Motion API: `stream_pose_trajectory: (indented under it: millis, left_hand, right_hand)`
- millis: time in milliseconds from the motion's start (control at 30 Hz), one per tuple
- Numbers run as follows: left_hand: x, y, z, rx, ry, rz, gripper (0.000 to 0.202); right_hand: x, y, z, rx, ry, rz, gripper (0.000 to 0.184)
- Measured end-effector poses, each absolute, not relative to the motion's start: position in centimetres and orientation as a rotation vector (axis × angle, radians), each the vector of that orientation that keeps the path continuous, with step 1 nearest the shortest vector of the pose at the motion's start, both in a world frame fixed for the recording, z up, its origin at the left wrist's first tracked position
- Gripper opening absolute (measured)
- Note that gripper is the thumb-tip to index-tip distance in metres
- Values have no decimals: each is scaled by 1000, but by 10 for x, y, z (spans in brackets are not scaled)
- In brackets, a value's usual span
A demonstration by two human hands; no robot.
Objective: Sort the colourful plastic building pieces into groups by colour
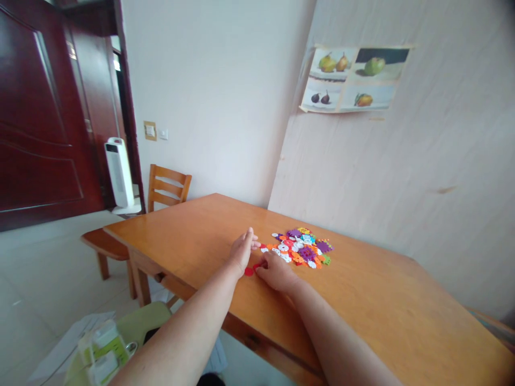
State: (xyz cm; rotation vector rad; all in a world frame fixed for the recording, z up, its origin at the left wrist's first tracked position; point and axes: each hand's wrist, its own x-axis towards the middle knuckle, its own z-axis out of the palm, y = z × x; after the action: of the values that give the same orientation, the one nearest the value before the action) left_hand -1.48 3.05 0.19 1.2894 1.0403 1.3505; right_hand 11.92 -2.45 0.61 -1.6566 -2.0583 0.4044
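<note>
Above the wooden table (193, 236), my left hand (242, 251) is held edgewise with its thumb raised and fingers stretched out, holding nothing I can see. Just below it a flat red disc (249, 272) lies on the wood. My right hand (277, 272) rests low on the table, its fingers curled and pinching a second red disc (256, 266), partly hidden by the fingertips. Beyond both hands spreads a loose pile of coloured plastic pieces (308, 253), purple, orange, white, yellow and green, some gear-shaped.
A wooden chair (168, 185) stands past the table's far left end. At the lower left is a pale green stool (151, 319) bearing a clear packet (105, 348). The wall (225, 107) borders the table's far side. A white tower heater or fan (120, 174) stands by the door.
</note>
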Motion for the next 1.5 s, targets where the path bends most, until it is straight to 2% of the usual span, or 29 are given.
stream_pose_trajectory:
  millis: [200, 400, 700, 833, 1000, 1200, 1333, 1500]
  left_hand:
    - [-15, 30, 1, 1293, 1053, 1343, 70]
    - [-14, 30, 2, 1312, 1081, 1317, 72]
    - [-16, 32, 2, 1293, 1059, 1344, 71]
    - [-16, 33, 0, 1301, 1050, 1353, 70]
    - [-17, 33, -1, 1294, 1044, 1352, 70]
    - [-18, 30, 2, 1290, 1045, 1341, 71]
    - [-18, 30, 2, 1301, 1060, 1332, 74]
    - [-17, 37, -1, 1262, 1110, 1357, 74]
  right_hand:
    - [127, -22, 0, -1543, -1977, 419, 12]
    - [135, -32, 12, -1655, -1592, -41, 20]
    - [97, -52, 9, -1526, -2110, 223, 18]
    - [95, -46, 10, -1561, -2128, 336, 11]
    - [99, -39, 3, -1543, -2034, 405, 12]
    - [125, -22, 1, -1468, -1627, 309, 10]
    - [164, -10, 14, -1449, -1204, 115, 31]
    - [211, -5, 20, -1518, -940, -5, 39]
